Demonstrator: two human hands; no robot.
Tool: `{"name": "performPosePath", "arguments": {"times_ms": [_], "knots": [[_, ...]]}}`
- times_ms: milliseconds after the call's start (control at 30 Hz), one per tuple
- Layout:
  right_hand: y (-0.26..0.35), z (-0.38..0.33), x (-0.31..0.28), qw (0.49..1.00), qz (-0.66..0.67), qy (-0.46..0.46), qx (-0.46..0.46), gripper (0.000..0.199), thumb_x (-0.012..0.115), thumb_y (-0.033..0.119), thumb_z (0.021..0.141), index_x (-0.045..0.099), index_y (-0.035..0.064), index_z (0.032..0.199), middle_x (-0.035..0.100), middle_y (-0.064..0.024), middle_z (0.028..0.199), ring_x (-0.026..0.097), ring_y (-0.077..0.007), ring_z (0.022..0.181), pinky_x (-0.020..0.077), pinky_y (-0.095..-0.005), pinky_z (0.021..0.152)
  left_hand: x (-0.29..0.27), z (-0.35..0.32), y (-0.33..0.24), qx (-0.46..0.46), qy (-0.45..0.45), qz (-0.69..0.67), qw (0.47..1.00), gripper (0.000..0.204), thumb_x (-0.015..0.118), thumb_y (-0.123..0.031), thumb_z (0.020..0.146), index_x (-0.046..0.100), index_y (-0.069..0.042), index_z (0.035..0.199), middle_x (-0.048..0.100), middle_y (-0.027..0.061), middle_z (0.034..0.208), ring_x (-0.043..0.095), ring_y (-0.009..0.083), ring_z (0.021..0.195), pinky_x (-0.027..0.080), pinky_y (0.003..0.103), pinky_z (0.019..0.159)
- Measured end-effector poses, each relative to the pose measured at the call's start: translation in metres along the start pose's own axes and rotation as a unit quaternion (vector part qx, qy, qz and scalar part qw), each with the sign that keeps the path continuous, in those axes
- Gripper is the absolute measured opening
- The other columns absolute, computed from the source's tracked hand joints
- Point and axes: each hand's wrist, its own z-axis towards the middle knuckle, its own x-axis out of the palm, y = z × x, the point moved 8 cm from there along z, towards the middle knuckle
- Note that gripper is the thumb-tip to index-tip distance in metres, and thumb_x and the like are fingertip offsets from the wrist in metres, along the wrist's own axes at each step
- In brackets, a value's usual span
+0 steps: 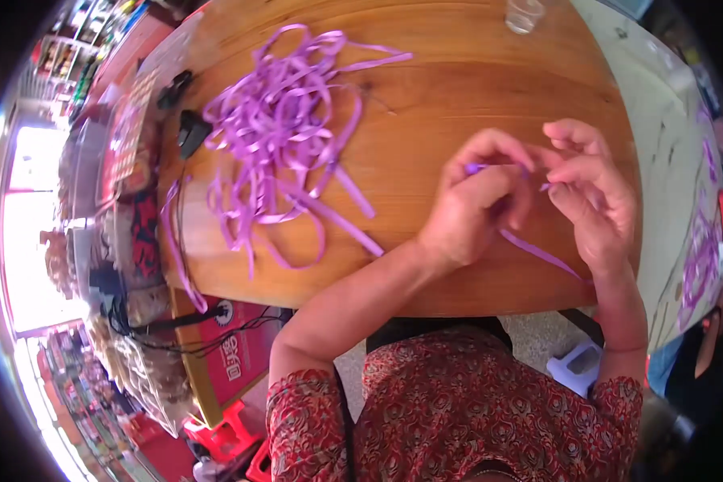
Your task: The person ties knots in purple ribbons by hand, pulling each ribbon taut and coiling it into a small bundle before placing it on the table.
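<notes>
My left hand [474, 201] is raised over the right part of the wooden table, its fingers curled round a narrow purple ribbon [543, 254]. A length of that ribbon hangs from below the hand and runs toward my right wrist. Close beside it, my right hand [594, 197] has a scrap of the same purple at its thumb tip, apparently pinched there, while its other fingers are bent and apart. What lies inside the left fingers is mostly hidden. To the left, a loose heap of purple ribbons [285, 120] is spread on the table.
A clear cup [524, 14] stands at the far edge of the wooden table [458, 88]. Small black objects [191, 132] and a cord lie at its left edge. A red box [229, 349] is below left. More purple ribbons [701, 257] lie on the pale surface at right, with a person beside it.
</notes>
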Motion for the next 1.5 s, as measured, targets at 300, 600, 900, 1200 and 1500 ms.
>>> {"name": "performPosePath", "arguments": {"times_ms": [300, 600, 900, 1200, 1500], "knots": [[-0.043, -0.001, 0.008, 0.978, 0.131, -0.016, 0.159, 0.008, 0.057, 0.002, 0.087, 0.061, 0.0028, 0.094, 0.054, -0.0123, 0.119, 0.054, -0.0132, 0.097, 0.0429, -0.0257, 0.085, -0.001, 0.005, 0.011, -0.062, -0.016, -0.025, 0.998, 0.01, 0.048, -0.006, 0.084, 0.056, -0.006, 0.09, 0.054, 0.0034, 0.071, 0.044, 0.0103, 0.05, 0.033, 0.023, 0.045], [-0.045, 0.013, 0.015, 0.969, 0.187, -0.028, 0.16, 0.011, 0.055, 0.005, 0.089, 0.06, 0.0004, 0.097, 0.058, -0.0121, 0.114, 0.056, -0.0146, 0.097, 0.0435, -0.0266, 0.085, 0.003, 0.001, 0.013, -0.12, 0.006, -0.045, 0.992, 0.012, 0.048, -0.022, 0.097, 0.053, -0.011, 0.098, 0.049, -0.0021, 0.07, 0.044, 0.0062, 0.051, 0.029, 0.02, 0.044], [-0.059, 0.031, 0.025, 0.932, 0.28, -0.013, 0.229, 0.014, 0.055, 0.006, 0.088, 0.06, -0.001, 0.099, 0.061, -0.0107, 0.108, 0.058, -0.0101, 0.084, 0.0465, -0.022, 0.071, 0.005, 0.004, -0.014, -0.088, -0.002, -0.005, 0.996, 0.011, 0.044, -0.021, 0.098, 0.049, -0.012, 0.097, 0.056, 0.0002, 0.075, 0.04, 0.0061, 0.047, 0.025, 0.019, 0.039], [-0.066, 0.036, 0.025, 0.928, 0.3, 0.0, 0.223, 0.014, 0.054, 0.004, 0.088, 0.06, 0.0013, 0.1, 0.062, -0.0112, 0.106, 0.059, -0.0153, 0.088, 0.0473, -0.0255, 0.075, -0.013, 0.001, -0.023, -0.104, -0.108, 0.077, 0.986, 0.013, 0.051, -0.019, 0.095, 0.058, -0.009, 0.092, 0.05, -0.0026, 0.069, 0.035, 0.0041, 0.048, 0.023, 0.019, 0.041], [0.014, 0.049, -0.017, 0.989, -0.128, -0.031, -0.066, 0.016, 0.06, 0.0, 0.084, 0.064, 0.0015, 0.099, 0.063, -0.0084, 0.104, 0.058, -0.019, 0.095, 0.0455, -0.0298, 0.082, -0.013, 0.0, -0.038, -0.027, -0.129, 0.207, 0.969, 0.014, 0.06, -0.018, 0.091, 0.064, -0.005, 0.088, 0.051, -0.0065, 0.065, 0.033, 0.0009, 0.048, 0.021, 0.018, 0.042]]}}
